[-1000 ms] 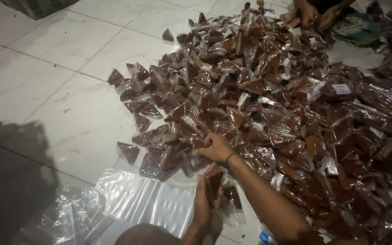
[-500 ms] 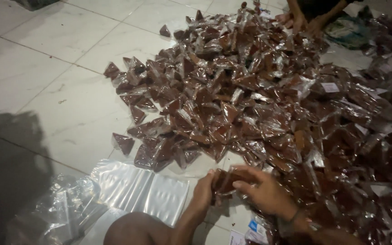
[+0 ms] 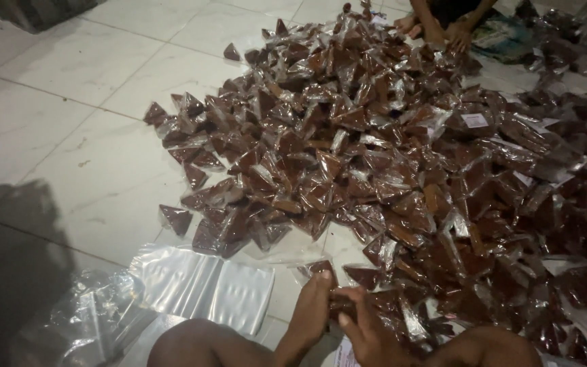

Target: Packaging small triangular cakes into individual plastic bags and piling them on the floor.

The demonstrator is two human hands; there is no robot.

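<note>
A big heap of small clear plastic packets filled with dark red-brown stuff covers the white tiled floor. At the bottom middle my left hand and my right hand meet, both closed around a few of these brown packets held between them. One more packet lies just above my fingers. My knees show at the bottom edge on either side of the hands.
A stack of empty clear plastic bags lies left of my hands, with crumpled plastic beside it. At the top right another person's hands rest at the heap's far edge. Bare tiles stretch left.
My right hand has come back from the heap with packets and joined my left hand. Both hands have dropped lower in view, closer to my knees.
</note>
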